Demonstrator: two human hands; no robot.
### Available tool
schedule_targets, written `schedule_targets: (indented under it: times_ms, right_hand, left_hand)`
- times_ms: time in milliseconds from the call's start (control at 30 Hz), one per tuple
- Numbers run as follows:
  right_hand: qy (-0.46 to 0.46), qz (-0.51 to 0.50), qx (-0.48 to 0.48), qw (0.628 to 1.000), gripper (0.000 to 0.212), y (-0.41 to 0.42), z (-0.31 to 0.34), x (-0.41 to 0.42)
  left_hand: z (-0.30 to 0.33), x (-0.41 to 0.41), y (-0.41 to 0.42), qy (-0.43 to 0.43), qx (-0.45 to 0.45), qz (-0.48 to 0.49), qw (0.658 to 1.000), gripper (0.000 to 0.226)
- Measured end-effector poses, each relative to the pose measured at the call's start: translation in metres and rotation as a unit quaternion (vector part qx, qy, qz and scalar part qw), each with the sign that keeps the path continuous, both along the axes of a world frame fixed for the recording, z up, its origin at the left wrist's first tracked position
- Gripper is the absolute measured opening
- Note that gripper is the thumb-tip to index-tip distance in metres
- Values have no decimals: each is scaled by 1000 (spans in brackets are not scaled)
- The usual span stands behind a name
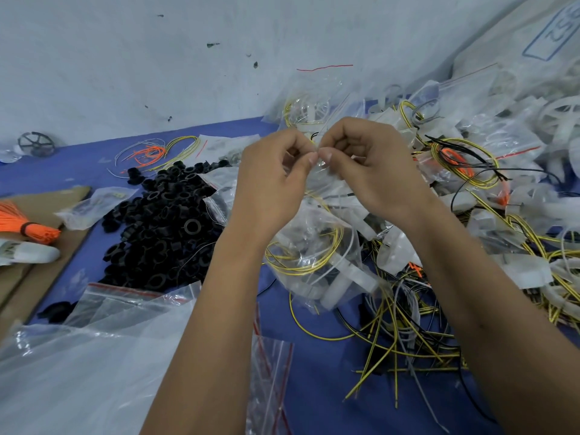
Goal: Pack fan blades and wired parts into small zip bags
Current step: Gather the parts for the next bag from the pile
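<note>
A small clear zip bag (317, 262) hangs between my hands above the blue table. Inside it I see coiled yellow wires and a white plastic fan part. My left hand (270, 183) pinches the bag's top edge between thumb and fingers. My right hand (370, 171) pinches the same edge right beside it, thumbs nearly touching. Loose yellow, black and grey wires (405, 343) lie under and right of the bag. Filled bags and white fan blades (489, 158) are heaped at the right.
A heap of black plastic rings (163, 227) covers the table's left middle. Empty zip bags (125, 302) with red strips lie at the lower left over a large plastic sheet. An orange wire bundle (22, 224) rests on cardboard at the far left. A grey wall stands behind.
</note>
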State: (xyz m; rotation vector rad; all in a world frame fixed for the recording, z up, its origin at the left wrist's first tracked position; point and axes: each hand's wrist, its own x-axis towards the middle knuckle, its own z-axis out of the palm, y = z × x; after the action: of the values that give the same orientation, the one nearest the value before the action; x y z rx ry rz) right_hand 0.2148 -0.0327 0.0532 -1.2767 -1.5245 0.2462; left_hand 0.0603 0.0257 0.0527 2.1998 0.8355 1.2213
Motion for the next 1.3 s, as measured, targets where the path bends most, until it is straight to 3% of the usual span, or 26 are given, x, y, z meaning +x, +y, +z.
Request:
schedule_targets:
  times_ms: [233,867,1300]
  right_hand:
    - [1,-45,16,999,6,6,-11,-2]
    - [57,-36,3,998,6,8,-27,-4]
    - [67,-52,-34,996,5,7,-30,-5]
  left_hand:
    - [-7,-6,9,17,-14,20,1000,7]
    - [-19,4,12,34,42,22,998,6]
    - [-24,3,14,58,10,32,998,15]
